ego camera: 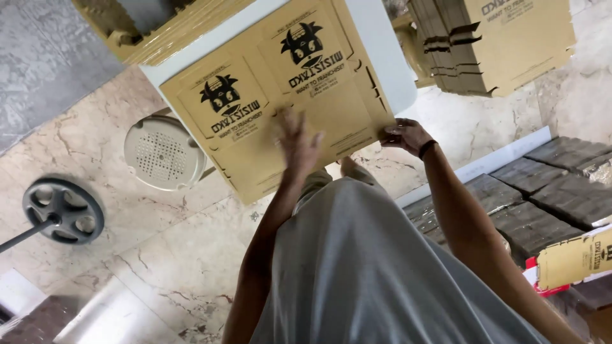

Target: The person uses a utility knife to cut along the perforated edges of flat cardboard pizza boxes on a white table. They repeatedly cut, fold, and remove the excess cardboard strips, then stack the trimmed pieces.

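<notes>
Item: flat cardboard box blank (280, 95), tan, die-cut, printed in black, lying on a white table (382, 57) and overhanging the table's near edge, so that its lower corner projects over the floor. Left hand (298, 141): blurred, fingers spread, palm down on the blank near its lower middle; no grasp can be made out. Right hand (405, 135): fingers curled at the blank's right-hand corner, pinching that edge just below the table's rounded corner; a dark band sits on the wrist. Beyond the blank, at the far left of the table, a stack of more flat cardboard (172, 25) lies with its edges fanned. Right of the blank, past the table's edge, a bundle of folded cardboard blanks (497, 44) stands on edge, well apart from the hands. Left of and below the blank, a round cream perforated stool seat (163, 153) lies partly under the overhanging cardboard; further left, a dark wheel-shaped stand base (62, 210) rests on the marble floor (159, 255), with bare floor between it and the blank. Right of the blank, low down, dark wrapped packs (548, 191) lie in rows; a cardboard carton with red trim (574, 258) rests at their near edge.
</notes>
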